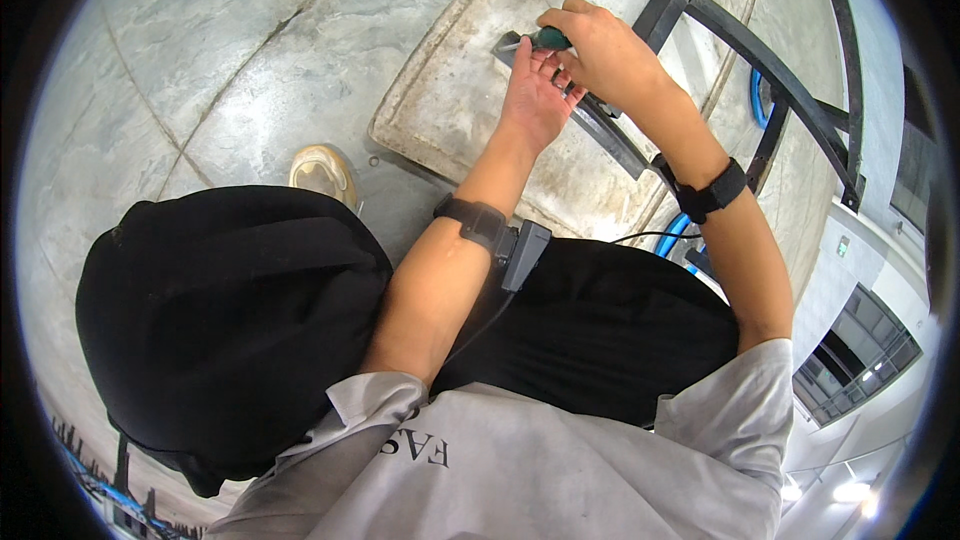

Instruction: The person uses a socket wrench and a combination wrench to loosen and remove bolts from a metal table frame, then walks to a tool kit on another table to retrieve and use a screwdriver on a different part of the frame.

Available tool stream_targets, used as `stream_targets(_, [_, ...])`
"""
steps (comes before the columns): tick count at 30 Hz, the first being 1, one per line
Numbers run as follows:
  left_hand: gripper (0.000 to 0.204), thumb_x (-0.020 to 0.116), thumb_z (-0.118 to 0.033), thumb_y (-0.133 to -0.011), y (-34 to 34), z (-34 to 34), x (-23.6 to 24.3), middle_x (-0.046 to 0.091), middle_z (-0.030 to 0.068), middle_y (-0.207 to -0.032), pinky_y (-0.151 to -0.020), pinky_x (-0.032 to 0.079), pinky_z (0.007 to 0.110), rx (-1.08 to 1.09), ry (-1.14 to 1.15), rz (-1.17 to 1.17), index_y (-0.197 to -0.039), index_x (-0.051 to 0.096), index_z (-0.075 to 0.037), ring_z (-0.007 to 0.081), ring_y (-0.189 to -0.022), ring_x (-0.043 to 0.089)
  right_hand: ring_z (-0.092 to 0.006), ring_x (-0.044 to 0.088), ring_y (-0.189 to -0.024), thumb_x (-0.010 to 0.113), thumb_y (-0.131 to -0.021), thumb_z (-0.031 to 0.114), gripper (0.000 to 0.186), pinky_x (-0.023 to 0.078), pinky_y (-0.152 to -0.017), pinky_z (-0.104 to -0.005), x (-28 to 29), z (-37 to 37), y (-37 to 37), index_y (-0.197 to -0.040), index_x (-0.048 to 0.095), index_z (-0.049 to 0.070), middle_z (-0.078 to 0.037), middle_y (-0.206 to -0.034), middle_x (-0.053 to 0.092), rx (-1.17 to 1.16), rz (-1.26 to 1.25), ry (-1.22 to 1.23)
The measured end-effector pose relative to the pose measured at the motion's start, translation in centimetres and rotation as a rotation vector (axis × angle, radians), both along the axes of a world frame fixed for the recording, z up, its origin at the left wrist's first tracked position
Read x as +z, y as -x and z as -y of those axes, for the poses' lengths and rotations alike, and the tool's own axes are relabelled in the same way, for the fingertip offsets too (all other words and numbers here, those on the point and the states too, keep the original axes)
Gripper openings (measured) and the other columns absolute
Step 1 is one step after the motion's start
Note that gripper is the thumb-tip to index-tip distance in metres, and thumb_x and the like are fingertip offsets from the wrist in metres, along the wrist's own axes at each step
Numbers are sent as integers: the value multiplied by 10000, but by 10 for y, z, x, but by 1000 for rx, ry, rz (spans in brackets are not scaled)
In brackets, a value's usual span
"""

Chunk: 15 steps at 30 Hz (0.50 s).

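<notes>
My right hand (608, 55) is closed around the dark green handle of a screwdriver (551, 38). Its thin metal shaft points left, toward the end of a dark metal bar (612, 138) lying on a pale, stained slab. My left hand (540, 100) is just beside it, palm turned up and fingers loosely curled and apart. The left thumb reaches up to the screwdriver's shaft; whether it presses on it is hard to see. Part of the bar is hidden behind both hands.
The worn slab (440, 90) lies on the cracked concrete floor (250, 60). A black metal frame (775, 60) rises at the upper right. Blue rings lie beyond and below it. My shoe (325, 175) is left of the slab, and a black cable (650, 235) runs near my right knee.
</notes>
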State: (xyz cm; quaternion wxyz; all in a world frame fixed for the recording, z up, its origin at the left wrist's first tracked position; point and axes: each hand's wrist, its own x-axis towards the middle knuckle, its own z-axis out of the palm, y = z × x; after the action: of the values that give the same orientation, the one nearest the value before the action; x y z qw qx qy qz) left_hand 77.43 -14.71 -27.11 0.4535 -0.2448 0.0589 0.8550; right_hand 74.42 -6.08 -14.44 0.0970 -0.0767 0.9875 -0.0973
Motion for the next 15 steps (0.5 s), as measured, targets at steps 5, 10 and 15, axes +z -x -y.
stream_targets(5, [416,390,-514,-1015,4,1,0,536,-30,-1171,-986,383,382,-26,-8,-36,-1142,569,-160,142,-1083,495,-376,679,-722,669,-867,172,225,555,-695,-412,8,7,1,-918,631,-44,-217,-749,679,-332,297,-42])
stream_targets(10, [510,329,-553,-1022,2,-1,13,579,12,-1210,-1025,394,376,-21,-8,1,-1214,540,-131,170,-1167,517,-396,677,-729,662,-871,180,232,555,-668,-424,4,4,-3,-923,602,-38,-216,-752,676,-159,70,44])
stream_targets(15, [543,305,-570,-1023,5,3,21,582,36,-1253,-1036,396,364,-16,-54,-37,-1211,534,-115,175,-1192,528,-406,654,-843,663,-842,149,213,554,-737,-451,-4,4,-11,-954,580,-12,-198,-871,655,-35,-24,37])
